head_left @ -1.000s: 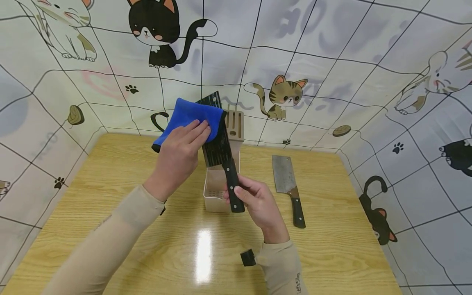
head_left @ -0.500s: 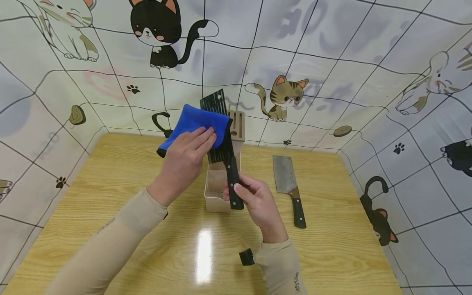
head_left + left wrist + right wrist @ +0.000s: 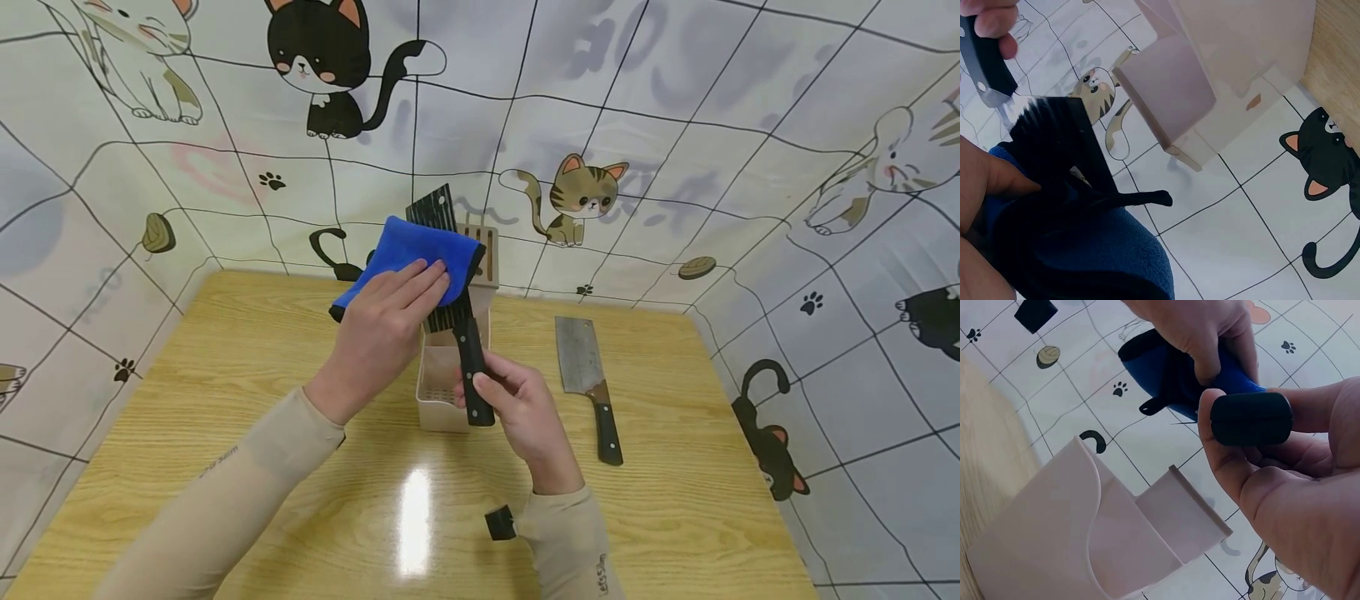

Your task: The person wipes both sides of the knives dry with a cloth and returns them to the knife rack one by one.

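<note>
Only the head camera gives me the slotted top of the beige plastic knife holder (image 3: 438, 415) and, at three o'clock from it, a second cleaver with a grey blade and black handle (image 3: 579, 358). My right wrist camera adds the butt of the broad, dark-bladed cleaver with a black riveted handle (image 3: 448, 319), the right hand (image 3: 525, 408) curled round that handle. The left wrist camera picks out bright metal where blade meets handle.

Taking twelve as the far wall, the back edge of the yellowish wooden desk (image 3: 337, 525) runs close behind the holder, and white sheeting printed with cats (image 3: 637, 125) rises beyond. I have wood from the holder out to the nine o'clock edge, and more towards six, where a strip of glare lies.

The broad cleaver is held up over the holder, tilted, blade end towards eleven and handle towards five, its face streaked with dark lines. Across the blade lies a blue cloth with black trim (image 3: 416, 250); the left hand (image 3: 382, 329) pinches it there, fingers together on top.
</note>
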Tool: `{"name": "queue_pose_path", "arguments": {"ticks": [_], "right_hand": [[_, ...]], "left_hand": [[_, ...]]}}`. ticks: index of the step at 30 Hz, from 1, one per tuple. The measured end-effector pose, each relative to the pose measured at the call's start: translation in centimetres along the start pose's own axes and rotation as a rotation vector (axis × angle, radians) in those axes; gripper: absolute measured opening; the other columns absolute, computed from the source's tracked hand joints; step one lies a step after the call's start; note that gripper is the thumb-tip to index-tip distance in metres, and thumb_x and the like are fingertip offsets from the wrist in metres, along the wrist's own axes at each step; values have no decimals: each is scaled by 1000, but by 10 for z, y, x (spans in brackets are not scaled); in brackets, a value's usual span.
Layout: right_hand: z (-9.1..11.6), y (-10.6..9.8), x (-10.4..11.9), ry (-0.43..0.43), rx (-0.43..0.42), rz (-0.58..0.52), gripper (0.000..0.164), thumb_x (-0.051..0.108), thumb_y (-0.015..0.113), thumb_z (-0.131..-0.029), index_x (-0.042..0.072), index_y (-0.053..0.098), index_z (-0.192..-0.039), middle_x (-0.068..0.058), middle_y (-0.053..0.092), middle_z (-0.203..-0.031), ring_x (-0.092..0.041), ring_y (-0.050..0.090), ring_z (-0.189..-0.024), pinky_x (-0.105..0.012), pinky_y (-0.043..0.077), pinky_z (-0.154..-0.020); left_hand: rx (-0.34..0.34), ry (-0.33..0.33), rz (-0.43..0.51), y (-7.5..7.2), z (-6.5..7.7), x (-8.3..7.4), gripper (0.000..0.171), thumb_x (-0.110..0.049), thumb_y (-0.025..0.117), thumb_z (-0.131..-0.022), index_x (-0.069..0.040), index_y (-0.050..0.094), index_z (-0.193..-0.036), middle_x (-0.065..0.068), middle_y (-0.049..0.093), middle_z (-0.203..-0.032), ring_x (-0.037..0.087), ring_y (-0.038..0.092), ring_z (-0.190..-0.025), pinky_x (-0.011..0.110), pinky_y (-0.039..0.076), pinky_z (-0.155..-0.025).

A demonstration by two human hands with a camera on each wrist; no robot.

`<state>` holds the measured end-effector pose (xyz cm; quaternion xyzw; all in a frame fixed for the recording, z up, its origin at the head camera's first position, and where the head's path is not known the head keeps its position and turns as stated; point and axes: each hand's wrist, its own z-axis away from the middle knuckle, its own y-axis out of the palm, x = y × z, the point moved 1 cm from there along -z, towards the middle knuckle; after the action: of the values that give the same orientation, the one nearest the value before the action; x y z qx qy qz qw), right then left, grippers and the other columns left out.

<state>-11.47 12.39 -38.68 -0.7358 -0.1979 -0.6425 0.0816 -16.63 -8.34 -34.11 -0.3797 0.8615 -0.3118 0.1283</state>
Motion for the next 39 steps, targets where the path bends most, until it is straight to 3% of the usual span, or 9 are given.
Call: {"name": "queue_pose_path", "arguments": {"ticks": [5, 19, 23, 26, 33, 39], "right_hand": [[0, 0, 0, 0, 13, -6, 42, 5, 51, -108, -17, 48, -143, -5, 69, -106, -17, 70, -92, -33, 62, -84], [-4, -5, 3, 36, -62, 44, 36, 5, 52, -107, -12, 56, -139, -34, 63, -114, -19, 70, -93, -33, 62, -84], [-5, -4, 3, 44, -74, 39, 37, 5, 52, -107, -11, 55, -140, -23, 67, -112, -22, 70, -93, -41, 63, -87], [-5, -4, 3, 50, -92, 34, 38, 5, 52, -107, -10, 55, -141, -21, 67, -112, -23, 71, -93, -39, 63, -87], [-8, -3, 3, 30, -114, 0, 37, 3, 50, -107, -14, 53, -140, -44, 56, -117, -16, 72, -89, -32, 61, -87], [-10, -6, 2, 25, -118, -25, 37, 3, 49, -108, -15, 53, -139, -27, 66, -111, -20, 71, -90, -31, 61, -87]], "left_hand": [[3, 3, 11, 2, 3, 1, 41, 11, 67, -90, 0, 71, -129, 15, 70, -131, 35, 67, -123, 49, 54, -103], [60, 66, 12, 3, 12, -17, 43, 7, 72, -91, -2, 70, -133, 13, 69, -135, 32, 65, -126, 46, 54, -104], [63, 74, 8, 3, 14, -20, 43, 5, 72, -92, -3, 70, -133, 12, 68, -136, 32, 64, -127, 45, 53, -106], [60, 82, 9, 3, 15, -21, 43, 5, 74, -91, -3, 70, -133, 12, 69, -135, 31, 64, -128, 44, 53, -106], [63, 102, 5, 2, 17, -27, 45, 4, 76, -89, -4, 70, -133, 12, 69, -135, 31, 65, -127, 44, 54, -104], [83, 103, 9, 3, 19, -31, 43, 0, 75, -91, -4, 70, -133, 12, 68, -136, 30, 65, -127, 43, 53, -106]]}}
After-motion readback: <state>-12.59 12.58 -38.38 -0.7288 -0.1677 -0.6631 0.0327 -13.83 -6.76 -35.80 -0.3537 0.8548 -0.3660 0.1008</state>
